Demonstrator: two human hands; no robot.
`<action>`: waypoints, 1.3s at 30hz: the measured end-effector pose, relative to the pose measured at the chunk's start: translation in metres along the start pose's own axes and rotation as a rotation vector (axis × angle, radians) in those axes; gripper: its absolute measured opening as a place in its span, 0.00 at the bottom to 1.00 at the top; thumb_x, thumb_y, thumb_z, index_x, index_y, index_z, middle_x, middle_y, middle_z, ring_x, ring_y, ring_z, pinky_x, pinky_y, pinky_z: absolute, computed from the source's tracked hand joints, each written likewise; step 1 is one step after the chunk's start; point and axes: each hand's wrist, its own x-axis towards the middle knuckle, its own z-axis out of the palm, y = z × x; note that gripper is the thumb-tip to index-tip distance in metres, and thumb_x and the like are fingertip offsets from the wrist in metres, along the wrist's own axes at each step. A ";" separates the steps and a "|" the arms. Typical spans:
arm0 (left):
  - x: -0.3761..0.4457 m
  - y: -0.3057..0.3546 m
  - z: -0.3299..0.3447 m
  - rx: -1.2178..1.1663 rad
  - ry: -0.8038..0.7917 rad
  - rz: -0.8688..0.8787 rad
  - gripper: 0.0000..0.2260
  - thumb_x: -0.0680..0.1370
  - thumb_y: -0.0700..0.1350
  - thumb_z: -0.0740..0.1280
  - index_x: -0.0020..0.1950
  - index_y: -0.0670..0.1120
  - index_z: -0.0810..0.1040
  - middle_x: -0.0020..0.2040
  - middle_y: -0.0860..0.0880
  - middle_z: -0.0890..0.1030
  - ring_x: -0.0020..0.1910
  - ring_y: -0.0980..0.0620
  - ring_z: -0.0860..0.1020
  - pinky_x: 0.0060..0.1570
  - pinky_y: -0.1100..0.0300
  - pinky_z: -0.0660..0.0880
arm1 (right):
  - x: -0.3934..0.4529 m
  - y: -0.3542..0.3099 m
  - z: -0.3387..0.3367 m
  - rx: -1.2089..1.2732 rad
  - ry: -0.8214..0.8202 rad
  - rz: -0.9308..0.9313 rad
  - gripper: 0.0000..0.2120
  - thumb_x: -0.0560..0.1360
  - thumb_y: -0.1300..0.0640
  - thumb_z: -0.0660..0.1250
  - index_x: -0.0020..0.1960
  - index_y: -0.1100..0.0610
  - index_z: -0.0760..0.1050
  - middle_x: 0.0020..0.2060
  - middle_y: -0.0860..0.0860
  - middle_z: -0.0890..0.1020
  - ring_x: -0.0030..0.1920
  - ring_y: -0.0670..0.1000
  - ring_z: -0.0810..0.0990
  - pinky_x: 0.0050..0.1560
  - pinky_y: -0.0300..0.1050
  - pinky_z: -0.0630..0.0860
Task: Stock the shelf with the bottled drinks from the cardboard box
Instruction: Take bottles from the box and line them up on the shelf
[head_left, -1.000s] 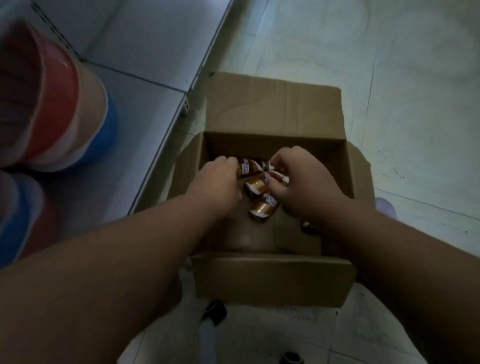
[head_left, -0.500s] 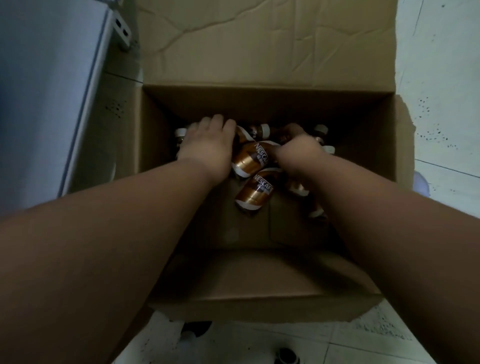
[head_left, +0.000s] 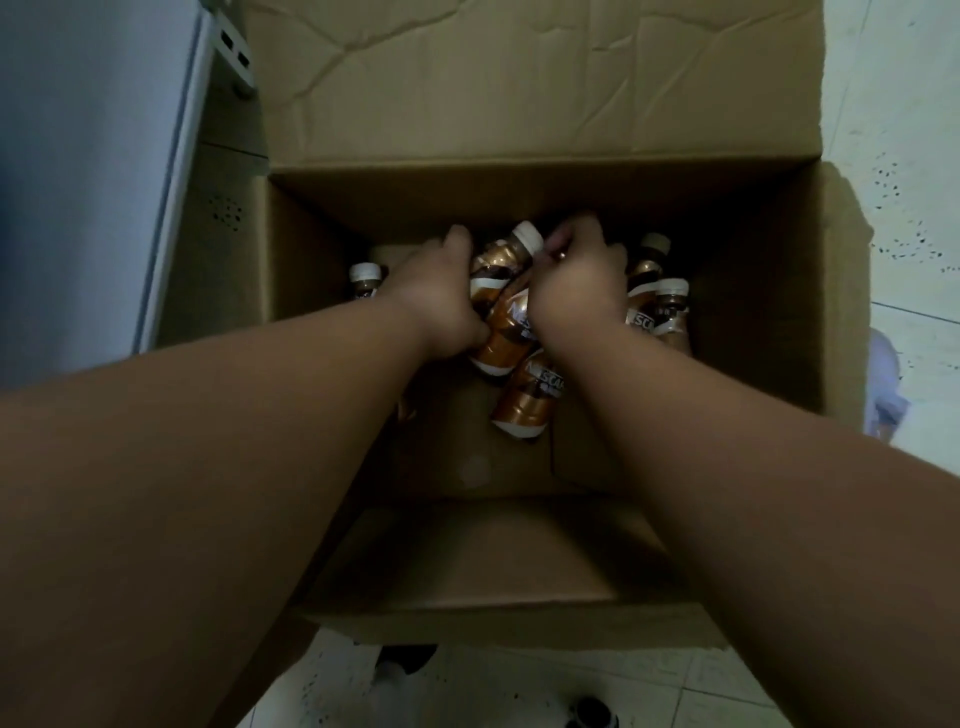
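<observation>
An open cardboard box (head_left: 519, 566) stands on the floor right below me. Several small brown coffee bottles with white caps lie and stand at its far end. My left hand (head_left: 441, 301) and my right hand (head_left: 576, 291) are both deep inside, fingers curled over the bottles in the middle. A copper-labelled bottle (head_left: 506, 325) lies between the two hands, touched by both. Another lying bottle (head_left: 524, 400) is just nearer. A capped bottle (head_left: 363, 278) stands at the left, two more (head_left: 670, 306) at the right. The fingertips are hidden.
The white shelf (head_left: 93, 171) runs along the left, its edge close to the box's left wall. The far flap (head_left: 519, 78) is folded open and flat. Pale tiled floor (head_left: 909, 156) lies to the right. A dark shoe tip (head_left: 405, 657) shows below the box.
The view has dropped much closer over the box, and the shelf's colourful stacked items have left the frame. Both hands stay among the bottles, shifted slightly farther in.
</observation>
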 end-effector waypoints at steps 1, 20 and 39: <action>-0.008 0.000 -0.005 -0.079 -0.007 -0.009 0.37 0.66 0.46 0.77 0.70 0.52 0.63 0.62 0.45 0.73 0.61 0.44 0.73 0.55 0.52 0.73 | -0.007 0.001 -0.004 0.014 0.020 -0.068 0.05 0.78 0.56 0.63 0.47 0.48 0.68 0.57 0.54 0.70 0.51 0.56 0.75 0.50 0.48 0.73; -0.343 -0.042 -0.175 -0.979 0.775 0.049 0.07 0.71 0.45 0.69 0.47 0.51 0.76 0.45 0.48 0.81 0.48 0.47 0.80 0.53 0.47 0.76 | -0.301 -0.173 -0.154 0.008 0.091 -1.083 0.28 0.76 0.54 0.67 0.73 0.53 0.62 0.64 0.53 0.73 0.60 0.52 0.74 0.58 0.43 0.69; -0.510 -0.250 -0.366 -0.216 1.230 -0.090 0.15 0.69 0.46 0.74 0.52 0.49 0.72 0.45 0.49 0.78 0.44 0.49 0.77 0.42 0.54 0.75 | -0.490 -0.447 -0.090 -0.278 0.021 -1.558 0.13 0.74 0.50 0.68 0.53 0.53 0.68 0.43 0.53 0.78 0.42 0.56 0.78 0.42 0.50 0.79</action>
